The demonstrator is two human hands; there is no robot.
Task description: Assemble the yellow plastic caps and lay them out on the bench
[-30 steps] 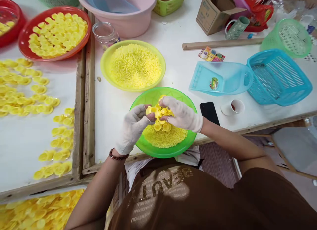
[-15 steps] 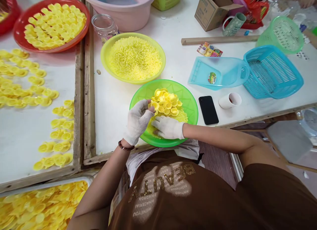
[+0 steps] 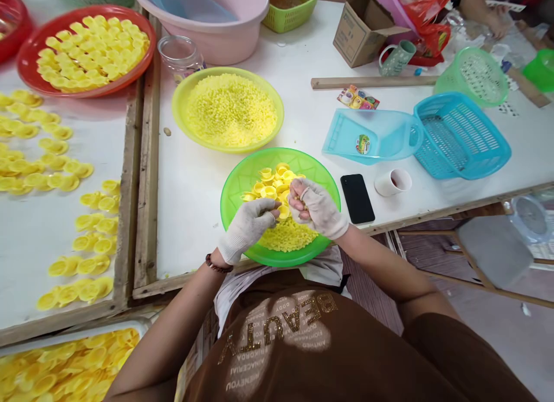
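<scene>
A green bowl (image 3: 234,177) holds a heap of small yellow plastic cups (image 3: 268,191) and loose yellow pellets (image 3: 288,237). Both my hands wear white gloves with bare fingertips. Over the bowl's left side, my left hand (image 3: 251,222) pinches a small yellow cup (image 3: 283,212) between thumb and fingers. Opposite it, my right hand (image 3: 318,208) is raised above the pellets, fingers curled round a few of them at the fingertips. A yellow bowl (image 3: 182,116) full of the same pellets stands just behind.
To the right lie a black phone (image 3: 357,198), a paper cup (image 3: 393,183), a blue scoop (image 3: 346,139) and a blue basket (image 3: 471,116). Wooden edging (image 3: 145,177) divides the tables; yellow pieces (image 3: 64,182) lie in rows on the left. A co-worker's hand (image 3: 497,23) shows far right.
My right hand has come up out of the pellets and curled, moving right and nearer my left hand. The left hand has lowered slightly with its cup. The view has shifted a little.
</scene>
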